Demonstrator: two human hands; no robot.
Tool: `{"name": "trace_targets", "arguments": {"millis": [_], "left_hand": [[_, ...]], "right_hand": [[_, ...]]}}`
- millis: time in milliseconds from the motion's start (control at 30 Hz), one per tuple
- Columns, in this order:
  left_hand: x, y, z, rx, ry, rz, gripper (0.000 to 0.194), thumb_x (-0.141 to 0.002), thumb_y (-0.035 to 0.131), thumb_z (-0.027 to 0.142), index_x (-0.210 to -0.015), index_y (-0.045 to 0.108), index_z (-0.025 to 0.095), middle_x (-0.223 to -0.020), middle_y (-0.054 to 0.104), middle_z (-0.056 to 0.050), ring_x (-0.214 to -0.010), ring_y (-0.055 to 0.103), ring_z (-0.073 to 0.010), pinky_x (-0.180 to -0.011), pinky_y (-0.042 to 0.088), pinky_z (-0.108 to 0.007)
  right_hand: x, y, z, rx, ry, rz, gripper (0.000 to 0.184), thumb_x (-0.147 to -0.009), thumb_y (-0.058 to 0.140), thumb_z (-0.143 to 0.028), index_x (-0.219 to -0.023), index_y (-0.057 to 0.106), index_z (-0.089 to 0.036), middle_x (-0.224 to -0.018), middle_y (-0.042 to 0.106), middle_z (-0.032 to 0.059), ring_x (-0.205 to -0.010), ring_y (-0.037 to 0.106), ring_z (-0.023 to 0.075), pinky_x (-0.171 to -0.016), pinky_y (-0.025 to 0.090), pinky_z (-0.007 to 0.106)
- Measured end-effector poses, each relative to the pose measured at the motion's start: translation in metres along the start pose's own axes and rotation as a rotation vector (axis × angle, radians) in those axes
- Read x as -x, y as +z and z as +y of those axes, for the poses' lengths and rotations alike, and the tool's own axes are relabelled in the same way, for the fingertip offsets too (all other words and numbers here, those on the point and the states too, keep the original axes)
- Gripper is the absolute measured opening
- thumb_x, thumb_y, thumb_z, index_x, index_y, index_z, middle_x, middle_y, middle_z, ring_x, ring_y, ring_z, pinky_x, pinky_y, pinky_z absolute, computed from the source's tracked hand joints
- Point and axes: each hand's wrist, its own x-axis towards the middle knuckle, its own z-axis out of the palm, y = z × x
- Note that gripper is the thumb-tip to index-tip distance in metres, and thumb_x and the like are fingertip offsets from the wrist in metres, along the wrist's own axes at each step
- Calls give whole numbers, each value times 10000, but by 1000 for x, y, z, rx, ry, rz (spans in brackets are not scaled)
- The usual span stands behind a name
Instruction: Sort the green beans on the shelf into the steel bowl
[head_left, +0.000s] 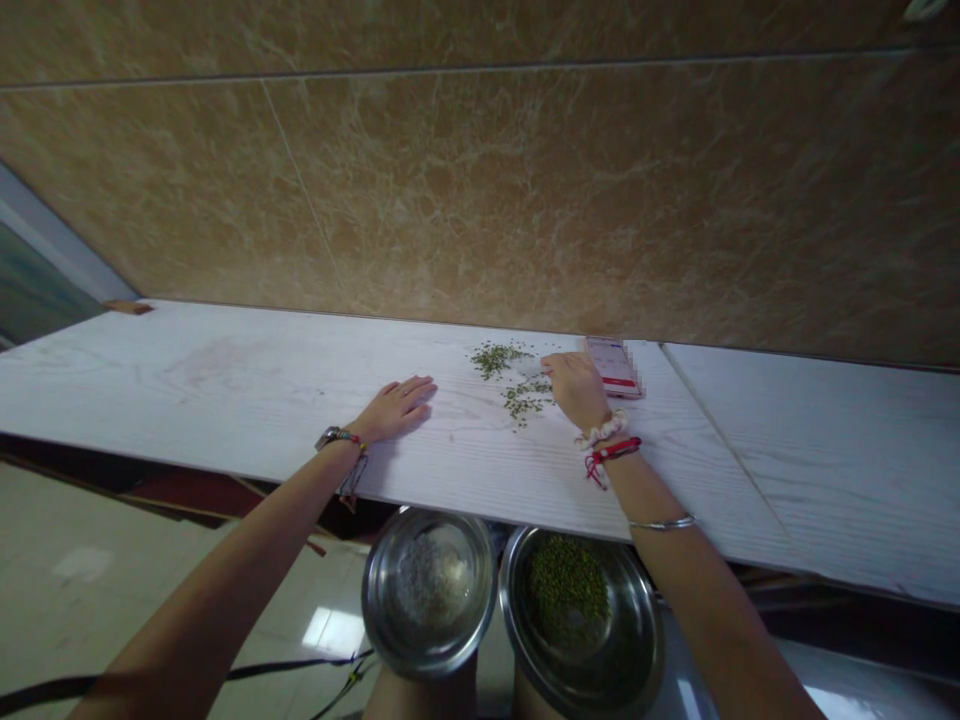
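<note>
My left hand (399, 408) lies palm down on the white wood-grain tabletop (262, 390), fingers stretched out and holding nothing. Small green beans (495, 358), likely mung beans, are scattered in loose patches to its right. Over their right side is my right hand (576, 388), its fingers pinched together. A pale, thin, partly see-through piece (527, 368) seems to stick out from the fingertips among the beans; its kind is unclear. Below the table edge, a steel bowl (656, 640) contains many green beans. Beside it, another steel bowl (371, 600) has pale bits inside.
Just behind my right hand lies a phone (611, 362) with a lit screen, close to the wall. A brown marbled tile wall (480, 200) rises along the table's back edge. The two bowls rest on or near my legs. A black strap (292, 666) crosses at lower left.
</note>
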Motion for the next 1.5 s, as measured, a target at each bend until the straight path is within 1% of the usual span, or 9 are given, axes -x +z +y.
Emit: {"name": "trace_targets", "arguments": {"millis": [133,300,433,533,700,933,1100,1233,1500], "left_hand": [[0,0,0,16,2,1,476,-930,292,402,-1367,410,257,-1472,352,-14,-1333,342,-205,-1072,276,-381],[1,0,-1,41,23,19,459,-931,302,411,-1352,418,271,-1469,359,-7,-1328,351,-212,-1066,288,-396],[1,-1,-1,41,31,24,455,-932,303,404,-1344,423,254,-1469,359,-19,-1324,356,-214,-1060,297,-392],[1,-1,0,44,26,17,465,-928,308,396,-1342,426,223,-1468,361,-38,-1325,354,-226,-1062,296,-396],[1,0,0,41,28,26,463,-924,312,394,-1334,436,218,-1458,377,-41,-1320,364,-219,-1059,303,-387],[1,-2,2,51,20,33,474,-915,313,396,-1335,442,217,-1452,387,-42,-1314,372,-221,-1058,304,-396],[1,-1,0,69,23,40,473,-913,321,405,-1332,453,229,-1454,384,-35,-1314,372,-222,-1057,306,-387],[0,1,-1,75,35,58,462,-914,322,413,-1320,464,246,-1448,394,-24,-1307,380,-217,-1049,318,-387],[0,1,-1,79,34,57,477,-910,322,410,-1321,457,209,-1444,400,-48,-1302,389,-227,-1047,322,-398]], "right_hand": [[1,8,-3,-18,-42,-36,248,-761,450,-13,-823,619,-184,-775,696,75,-809,614,214,-836,414,343],[11,-5,2,-40,-74,-53,208,-752,488,-46,-830,612,-194,-783,692,51,-794,613,209,-765,432,322],[10,-11,7,-32,-47,-16,237,-776,450,-46,-860,607,-203,-823,690,61,-831,605,216,-813,420,345],[5,-5,10,-14,-4,7,257,-783,421,-32,-863,599,-199,-842,688,77,-860,599,224,-841,407,357],[3,6,12,2,38,-19,228,-766,446,-21,-836,589,-184,-753,681,77,-758,602,216,-749,428,326],[15,-12,14,-18,-3,-31,184,-780,483,-72,-856,588,-203,-788,691,44,-765,620,200,-722,441,306],[9,-8,10,3,4,-9,249,-808,423,-52,-920,598,-189,-835,692,77,-823,616,219,-791,428,345],[8,0,4,7,-26,-43,249,-798,437,-40,-912,609,-179,-810,690,81,-797,610,216,-762,426,336],[9,-4,-11,-33,-103,-40,260,-831,422,-67,-960,626,-160,-875,692,102,-856,604,220,-789,427,348]]}}
